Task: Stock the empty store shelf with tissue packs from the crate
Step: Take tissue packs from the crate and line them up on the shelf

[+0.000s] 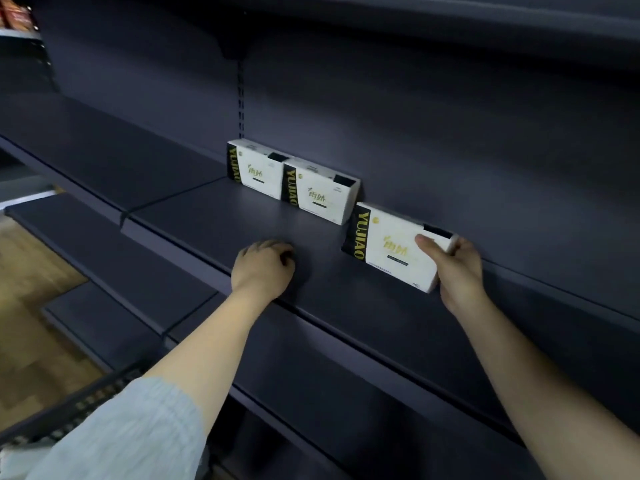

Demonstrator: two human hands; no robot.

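Observation:
Two white tissue packs with black and gold side bands stand side by side against the back wall of the dark shelf: one pack on the left, the other to its right. My right hand is shut on a third tissue pack, gripping its right end and holding it upright just right of the second pack, at the shelf surface. My left hand rests on the shelf near its front edge with fingers curled and nothing in it. The crate shows only as a dark perforated rim at lower left.
More dark shelves run below and one above. A wooden floor lies at the left. Packaged goods sit on a neighbouring shelf at the top left corner. The shelf stretches bare to the left and right of the packs.

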